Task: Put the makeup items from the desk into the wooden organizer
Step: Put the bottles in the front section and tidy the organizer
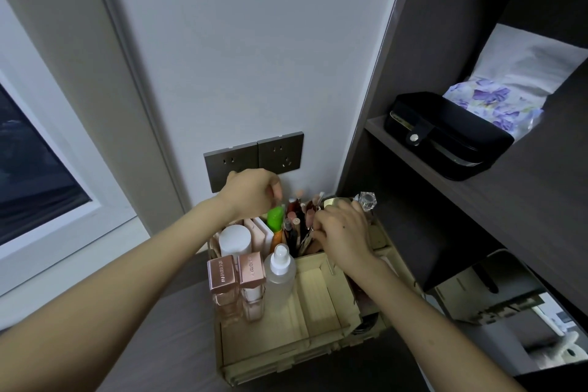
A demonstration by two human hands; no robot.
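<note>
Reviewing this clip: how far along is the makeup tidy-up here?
Probably nearly done. Two rose-capped bottles, a spray bottle and a white jar already stand in the wooden organizer. The left hand pinches the green-capped tube in a back slot; the right hand reaches among the pencils, grip unclear. No loose makeup shows on the visible desk, though much of it is out of view.

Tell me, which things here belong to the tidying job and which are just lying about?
Job: wooden organizer, rose-capped bottles, frosted spray bottle, green-capped tube, white jar.
Lying about: black case, floral packet, wall sockets.
</note>
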